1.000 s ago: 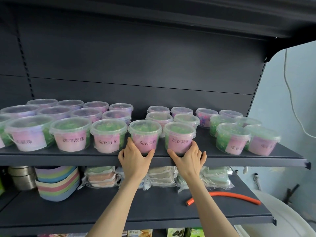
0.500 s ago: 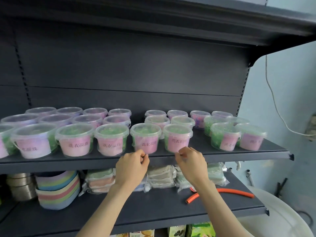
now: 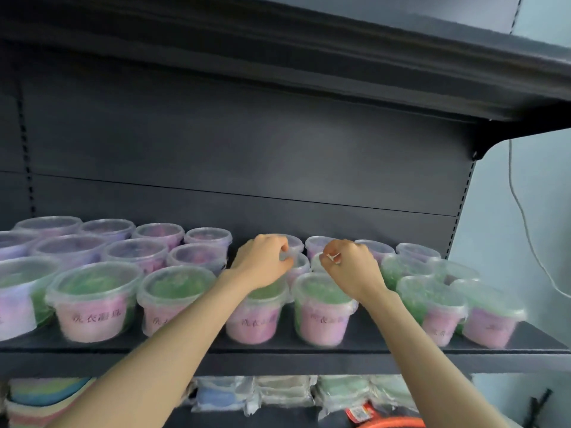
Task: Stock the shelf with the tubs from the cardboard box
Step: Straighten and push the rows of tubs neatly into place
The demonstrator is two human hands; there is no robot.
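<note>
Clear lidded tubs with pink labels stand in rows on the dark shelf; the front ones hold green contents. Both arms reach over the front row. My left hand has its fingers curled at the rim of a second-row tub and seems to pinch it. My right hand is curled the same way at the rim of the neighbouring second-row tub, above a front tub. The view is blurred. The cardboard box is out of view.
Another dark shelf overhangs closely above. Below are plastic-wrapped packets, stacked coloured bowls at the left and an orange hose. A white cable hangs on the wall at the right.
Both hands let go of the two front tubs, dropped back curled, then rose and reached over the front row to the second-row tubs. The camera has moved closer and tilted up.
</note>
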